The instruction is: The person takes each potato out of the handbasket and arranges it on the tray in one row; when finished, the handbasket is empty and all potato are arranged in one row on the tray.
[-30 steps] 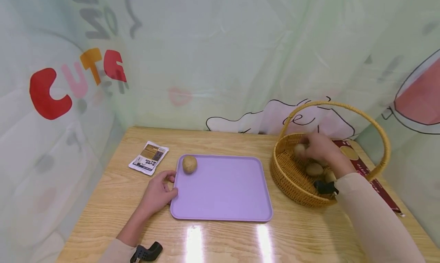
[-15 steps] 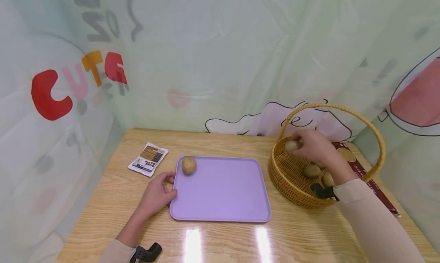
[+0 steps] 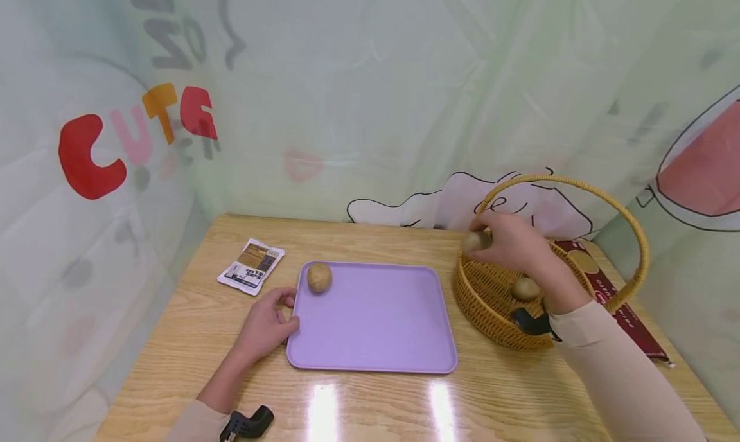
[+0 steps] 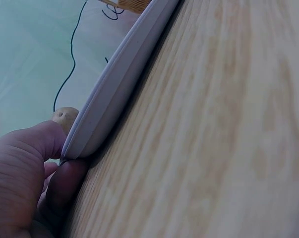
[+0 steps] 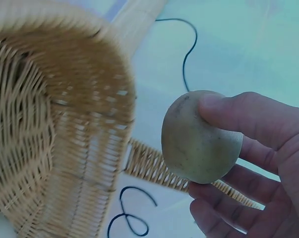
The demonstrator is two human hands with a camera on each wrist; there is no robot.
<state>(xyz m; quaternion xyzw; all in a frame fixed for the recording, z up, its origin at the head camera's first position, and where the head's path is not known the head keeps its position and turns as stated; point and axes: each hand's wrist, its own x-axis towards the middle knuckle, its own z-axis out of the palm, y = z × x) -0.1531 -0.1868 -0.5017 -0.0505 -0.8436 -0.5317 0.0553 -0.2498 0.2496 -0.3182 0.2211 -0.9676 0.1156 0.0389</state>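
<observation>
My right hand [image 3: 511, 241] grips a potato [image 5: 201, 139] between thumb and fingers, raised over the left rim of the wicker basket [image 3: 488, 317]. Lower in the basket lies another potato [image 3: 525, 288], partly beside my wrist. On the left, my left hand [image 3: 268, 323] pinches the rim of a lilac tray [image 3: 376, 320]; the left wrist view has the thumb at the rim and a finger [image 4: 67, 181] beneath its edge. One more potato [image 3: 319, 278] rests in the tray's back left corner.
A small printed packet [image 3: 251, 266] lies behind my left hand. A dark red package [image 3: 636, 326] is on the wooden table [image 3: 381, 403] right of the basket. The basket's tall handle [image 3: 627, 220] arches above my right forearm. A printed curtain [image 3: 358, 108] hangs behind.
My right hand has lifted the potato from inside the basket and moved it left to the rim. The left hand has stayed at the tray's edge.
</observation>
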